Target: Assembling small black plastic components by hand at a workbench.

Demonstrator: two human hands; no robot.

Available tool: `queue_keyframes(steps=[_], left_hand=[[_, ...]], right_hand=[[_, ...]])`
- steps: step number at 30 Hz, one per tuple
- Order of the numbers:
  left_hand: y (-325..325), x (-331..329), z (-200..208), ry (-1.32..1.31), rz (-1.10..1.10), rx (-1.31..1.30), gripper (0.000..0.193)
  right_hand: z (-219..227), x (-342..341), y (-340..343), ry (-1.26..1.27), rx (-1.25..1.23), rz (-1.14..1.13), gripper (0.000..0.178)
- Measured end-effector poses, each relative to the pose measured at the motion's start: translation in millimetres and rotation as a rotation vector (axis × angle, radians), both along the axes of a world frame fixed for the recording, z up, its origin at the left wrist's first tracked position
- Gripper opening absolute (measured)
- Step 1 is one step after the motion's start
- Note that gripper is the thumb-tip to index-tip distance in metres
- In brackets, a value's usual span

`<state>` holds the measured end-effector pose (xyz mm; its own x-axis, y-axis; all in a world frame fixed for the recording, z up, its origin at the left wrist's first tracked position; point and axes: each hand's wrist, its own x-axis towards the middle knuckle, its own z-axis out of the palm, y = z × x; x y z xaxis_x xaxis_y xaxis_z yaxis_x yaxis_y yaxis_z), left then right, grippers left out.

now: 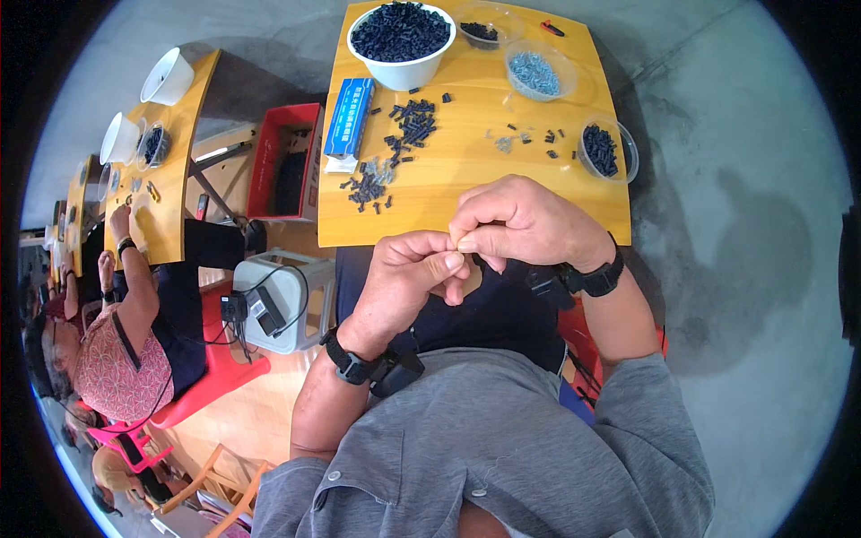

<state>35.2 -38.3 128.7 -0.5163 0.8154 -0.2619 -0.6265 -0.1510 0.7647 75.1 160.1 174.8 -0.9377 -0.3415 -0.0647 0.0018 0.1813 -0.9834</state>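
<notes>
Grey shirt (pixel 538 430) nearest, left hand (pixel 405 276) and right hand (pixel 534 220) pinched closed, fingertips meeting by yellow table (pixel 480 108), can't tell if anything's held.

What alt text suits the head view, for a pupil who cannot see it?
A person's left hand and right hand meet, pinching, by the near edge of a yellow table; anything held is too small to tell. On it are a white bowl of black pieces, clear tubs of small parts, and a blue box beside loose black pieces.
</notes>
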Motion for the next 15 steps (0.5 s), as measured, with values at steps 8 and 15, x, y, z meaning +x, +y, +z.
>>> queue_keyframes(steps=[8, 15], left_hand=[[2.4, 4.9, 0.9, 0.042, 0.038, -0.042, 0.01], [5.2, -0.3, 4.6, 0.134, -0.021, -0.103, 0.01]], right_hand=[[4.5, 7.8, -5.5, 0.043, 0.045, -0.033, 0.006], [4.5, 10.0, -2.1, 0.185, 0.126, -0.036, 0.01]])
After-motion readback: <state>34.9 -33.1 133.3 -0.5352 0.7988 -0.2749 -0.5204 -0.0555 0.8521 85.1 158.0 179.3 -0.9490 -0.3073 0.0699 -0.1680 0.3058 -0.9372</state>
